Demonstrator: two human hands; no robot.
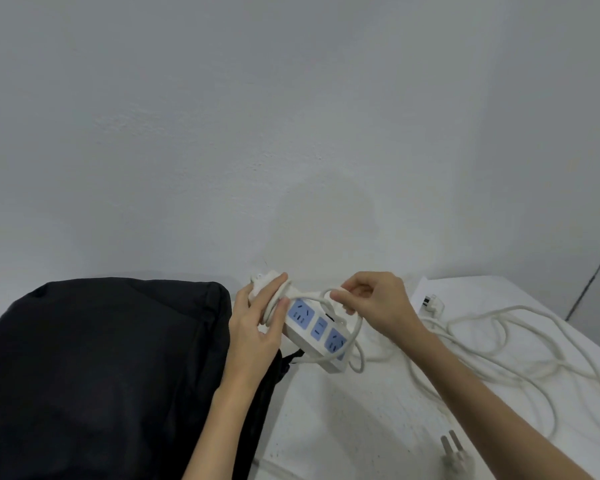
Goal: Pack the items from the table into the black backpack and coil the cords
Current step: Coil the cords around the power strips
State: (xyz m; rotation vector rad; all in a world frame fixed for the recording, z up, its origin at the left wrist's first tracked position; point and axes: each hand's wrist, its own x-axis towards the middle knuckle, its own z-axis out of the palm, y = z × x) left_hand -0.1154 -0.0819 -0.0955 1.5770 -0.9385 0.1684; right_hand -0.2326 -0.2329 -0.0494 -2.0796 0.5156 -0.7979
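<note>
Head view: left hand (257, 327) grips white power strip (317, 329); right hand (374, 303) pinches its cord (499, 327) loop; black backpack (101, 368) on white table (361, 427).

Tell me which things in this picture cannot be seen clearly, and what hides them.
- Head view: backpack opening not visible; left and bottom edges cut the bag off.
- Head view: near end of the power strip, covered by the left hand.
- Head view: cord tangle runs past the right edge; which plug it ends in is unclear.
- Head view: near plug, blurred, partly cut off at the bottom edge.
- Head view: far plug, too small.
</note>
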